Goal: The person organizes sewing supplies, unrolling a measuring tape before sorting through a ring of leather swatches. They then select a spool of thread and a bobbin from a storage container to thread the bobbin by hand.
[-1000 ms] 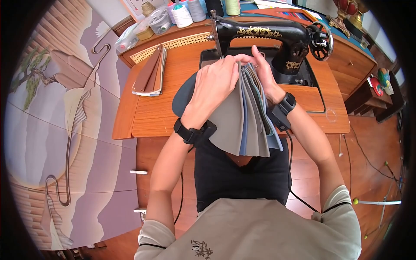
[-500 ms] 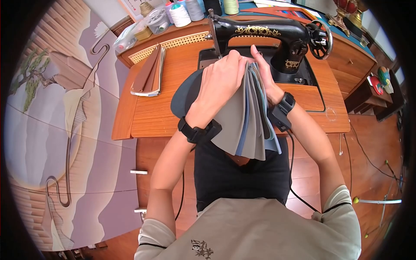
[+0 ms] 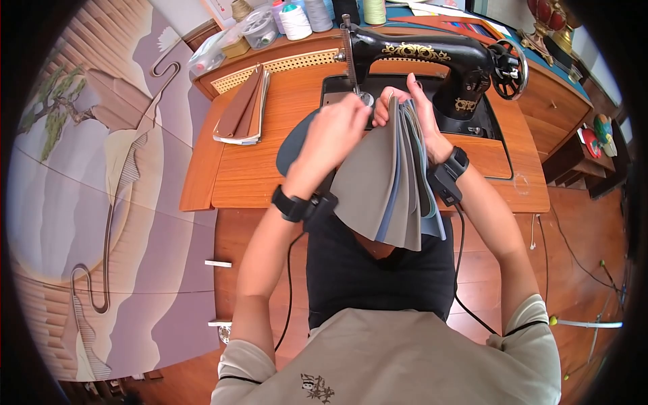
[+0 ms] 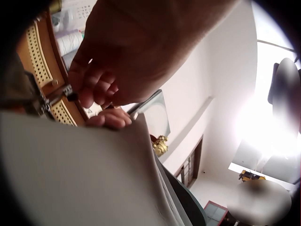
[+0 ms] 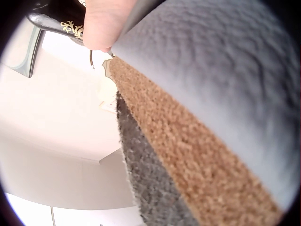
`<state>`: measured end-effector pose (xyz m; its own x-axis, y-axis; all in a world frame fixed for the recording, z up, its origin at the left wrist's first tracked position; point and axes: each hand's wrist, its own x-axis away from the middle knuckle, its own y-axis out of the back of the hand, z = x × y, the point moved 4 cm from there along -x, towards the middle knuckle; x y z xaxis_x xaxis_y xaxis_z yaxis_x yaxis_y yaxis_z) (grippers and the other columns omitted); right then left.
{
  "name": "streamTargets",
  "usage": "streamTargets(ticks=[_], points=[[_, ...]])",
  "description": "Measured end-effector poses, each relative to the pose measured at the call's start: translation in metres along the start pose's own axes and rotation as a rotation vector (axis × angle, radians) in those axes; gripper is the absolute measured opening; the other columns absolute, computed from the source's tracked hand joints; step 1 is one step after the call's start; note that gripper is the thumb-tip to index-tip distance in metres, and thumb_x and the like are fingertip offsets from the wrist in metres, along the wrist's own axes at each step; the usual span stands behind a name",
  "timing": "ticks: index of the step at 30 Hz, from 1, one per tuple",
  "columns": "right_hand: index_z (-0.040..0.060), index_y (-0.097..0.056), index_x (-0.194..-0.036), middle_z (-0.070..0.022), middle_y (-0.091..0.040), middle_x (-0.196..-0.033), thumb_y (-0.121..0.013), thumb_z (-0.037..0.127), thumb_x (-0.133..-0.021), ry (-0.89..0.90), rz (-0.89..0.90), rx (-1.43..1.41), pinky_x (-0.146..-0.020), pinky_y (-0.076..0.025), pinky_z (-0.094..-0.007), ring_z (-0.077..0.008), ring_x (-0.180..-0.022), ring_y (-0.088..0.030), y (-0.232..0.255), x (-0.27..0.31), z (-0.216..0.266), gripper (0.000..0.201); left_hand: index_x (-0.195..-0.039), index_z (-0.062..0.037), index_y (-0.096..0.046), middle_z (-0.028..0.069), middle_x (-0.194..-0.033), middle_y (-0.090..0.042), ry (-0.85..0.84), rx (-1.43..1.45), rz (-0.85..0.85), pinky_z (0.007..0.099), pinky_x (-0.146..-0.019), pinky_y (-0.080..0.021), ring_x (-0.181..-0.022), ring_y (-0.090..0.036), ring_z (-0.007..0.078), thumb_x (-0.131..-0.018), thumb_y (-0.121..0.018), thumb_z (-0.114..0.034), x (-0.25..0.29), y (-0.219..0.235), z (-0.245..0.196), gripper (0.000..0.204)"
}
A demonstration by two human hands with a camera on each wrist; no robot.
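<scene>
In the head view my right hand (image 3: 430, 128) grips the narrow top of a fanned stack of grey and blue sheets (image 3: 378, 179), which hangs over the table's front edge. Slightly blurred, my left hand (image 3: 329, 136) is left of the stack's top, near the sewing machine's needle end (image 3: 351, 67). Its fingers look curled in the left wrist view, where the hand (image 4: 127, 56) hovers over the grey sheets (image 4: 75, 169); nothing can be made out in it. A dark blue rounded piece (image 3: 291, 150) shows beneath the left forearm. The right wrist view shows brown and grey rough undersides (image 5: 160, 136).
The black sewing machine (image 3: 422, 50) stands behind the hands on the wooden table (image 3: 236, 179). At the left lies another fan of brown pieces (image 3: 241, 111). Thread spools (image 3: 295, 21) line the back shelf, and a painted folding panel (image 3: 61, 202) is at the far left.
My left hand has come off the top of the stack and moved left. The right hand keeps its grip. The head view has shifted slightly.
</scene>
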<state>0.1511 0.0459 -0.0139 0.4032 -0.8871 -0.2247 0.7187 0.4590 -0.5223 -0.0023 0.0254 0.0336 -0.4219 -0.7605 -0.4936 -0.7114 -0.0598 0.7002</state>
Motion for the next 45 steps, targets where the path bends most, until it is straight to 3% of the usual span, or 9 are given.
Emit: streamTargets(ticks=[6, 11, 19, 21, 24, 27, 30, 37, 45], points=[[0.0057, -0.048, -0.073, -0.0081, -0.050, -0.064, -0.019, 0.067, -0.093, 0.015, 0.016, 0.008, -0.073, -0.045, -0.0318, -0.0202, -0.066, -0.051, 0.000, -0.001, 0.000, 0.071, -0.089, 0.0005, -0.061, 0.0174, -0.082, -0.065, 0.208, -0.335, 0.238, 0.0427, -0.073, -0.048, -0.082, -0.063, 0.0337, -0.086, -0.062, -0.035, -0.014, 0.006, 0.079, 0.036], [0.0051, -0.051, -0.076, -0.0083, -0.051, -0.064, -0.018, 0.065, -0.094, 0.020, -0.025, 0.048, -0.072, -0.046, -0.0315, -0.0203, -0.066, -0.052, 0.005, 0.001, 0.004, 0.071, -0.099, 0.0036, -0.058, 0.0226, -0.091, -0.067, 0.162, -0.542, 0.282, 0.0469, -0.081, -0.050, -0.094, -0.063, 0.0399, -0.084, -0.060, -0.046, -0.016, -0.017, 0.068, 0.051], [0.0064, -0.051, -0.073, -0.0084, -0.052, -0.062, -0.022, 0.065, -0.094, -0.065, -0.224, 0.063, -0.069, -0.046, -0.0314, -0.0203, -0.063, -0.052, 0.015, -0.002, 0.000, 0.068, -0.093, 0.0043, -0.061, 0.0246, -0.084, -0.066, 0.210, -0.350, 0.290, 0.0484, -0.077, -0.049, -0.088, -0.064, 0.0408, -0.080, -0.055, -0.019, -0.025, -0.015, 0.081, 0.028], [0.0067, -0.052, -0.074, -0.0086, -0.053, -0.062, -0.023, 0.065, -0.094, -0.085, -0.253, 0.060, -0.067, -0.046, -0.0309, -0.0201, -0.062, -0.053, 0.020, -0.003, -0.001, 0.068, -0.094, 0.0042, -0.062, 0.0094, -0.065, -0.060, 0.266, 0.008, 0.275, 0.0318, -0.061, -0.047, -0.066, -0.062, 0.0179, -0.081, -0.053, -0.011, -0.023, 0.000, 0.072, 0.023], [0.0073, -0.055, -0.076, -0.0085, -0.057, -0.063, -0.027, 0.065, -0.094, -0.126, -0.293, 0.104, -0.063, -0.047, -0.0297, -0.0195, -0.060, -0.056, 0.023, -0.003, -0.006, 0.066, -0.103, 0.0034, -0.061, 0.0034, -0.060, -0.052, 0.329, 0.474, 0.328, 0.0250, -0.056, -0.042, -0.060, -0.051, 0.0083, -0.082, -0.051, -0.007, -0.015, 0.006, 0.060, 0.026], [0.0078, -0.056, -0.077, -0.0076, -0.057, -0.063, -0.028, 0.064, -0.093, -0.128, -0.298, 0.127, -0.061, -0.048, -0.0291, -0.0187, -0.058, -0.056, 0.029, -0.006, -0.008, 0.065, -0.112, 0.0022, -0.058, 0.0043, -0.060, -0.050, 0.132, 0.301, 0.275, 0.0259, -0.055, -0.039, -0.057, -0.047, 0.0096, -0.082, -0.048, -0.005, -0.012, 0.018, 0.018, 0.032], [0.0081, -0.056, -0.078, -0.0067, -0.058, -0.064, -0.030, 0.063, -0.094, -0.122, -0.318, 0.140, -0.059, -0.049, -0.0282, -0.0176, -0.056, -0.056, 0.028, -0.004, -0.007, 0.063, -0.117, 0.0033, -0.056, 0.0192, -0.070, -0.057, 0.015, 0.109, 0.214, 0.0374, -0.064, -0.047, -0.064, -0.060, 0.0318, -0.081, -0.050, -0.007, -0.008, 0.017, -0.009, 0.038], [0.0046, -0.062, -0.078, -0.0039, -0.062, -0.067, -0.029, 0.057, -0.097, -0.126, -0.361, 0.096, -0.050, -0.047, -0.0212, -0.0087, -0.052, -0.054, 0.025, -0.003, -0.007, 0.065, -0.122, 0.0005, -0.054, 0.0177, -0.069, -0.057, 0.066, 0.120, 0.226, 0.0374, -0.064, -0.047, -0.063, -0.060, 0.0293, -0.081, -0.049, -0.007, -0.006, 0.013, -0.014, 0.042], [0.0075, -0.058, -0.079, -0.0049, -0.060, -0.066, -0.033, 0.062, -0.094, -0.156, -0.319, 0.124, -0.055, -0.050, -0.0246, -0.0137, -0.056, -0.058, 0.022, 0.000, -0.004, 0.062, -0.125, -0.0006, -0.053, 0.0058, -0.075, -0.046, -0.120, 0.087, 0.199, 0.0273, -0.060, -0.041, -0.064, -0.046, 0.0132, -0.082, -0.046, -0.003, -0.012, 0.010, -0.008, 0.043]])
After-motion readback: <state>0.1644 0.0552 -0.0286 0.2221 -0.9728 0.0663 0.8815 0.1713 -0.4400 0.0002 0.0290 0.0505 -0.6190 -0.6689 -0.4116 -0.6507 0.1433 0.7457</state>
